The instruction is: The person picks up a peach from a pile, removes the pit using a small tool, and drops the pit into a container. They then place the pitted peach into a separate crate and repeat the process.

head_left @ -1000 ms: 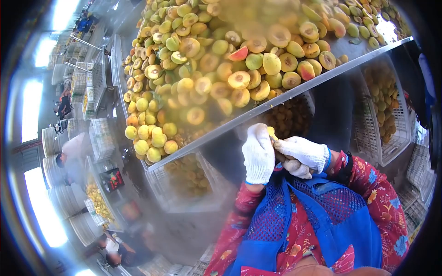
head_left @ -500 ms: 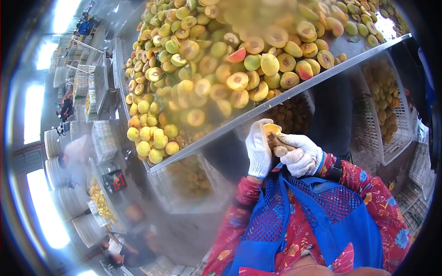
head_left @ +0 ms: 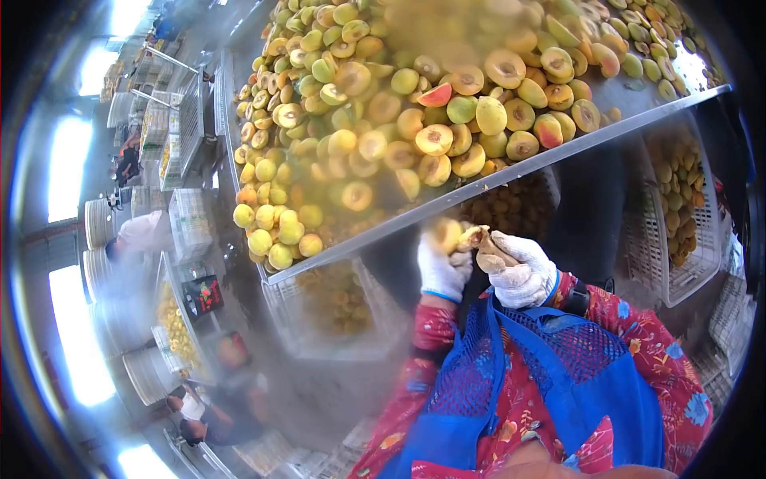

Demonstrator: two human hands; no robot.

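My left hand (head_left: 443, 271), in a white knitted glove, is raised below the table edge with its fingers wrapped round a yellow peach (head_left: 447, 235), which is blurred. Close beside it, my right hand (head_left: 523, 270), also gloved, is closed with its brown-stained fingertips pointing toward the peach. A small ragged yellow-brown piece of fruit (head_left: 473, 237) shows at those fingertips; what else the right hand grips I cannot tell. Beyond both hands, halved peaches (head_left: 434, 140) with brown hollows lie heaped on the metal table (head_left: 511, 169), and whole-looking peaches (head_left: 280, 255) gather at its left corner.
White crates of fruit stand below the table: one crate (head_left: 275, 307) at the left, another crate (head_left: 666, 275) at the right. A dark bin of brown pieces (head_left: 511, 203) sits under the edge. Farther left are people (head_left: 211, 419), stacked white tubs (head_left: 148, 375) and more crates (head_left: 190, 227).
My left hand has moved slightly left and turned, carrying the peach away from my right fingertips. A ragged fruit piece now shows at the right fingertips. The whole view has shifted slightly.
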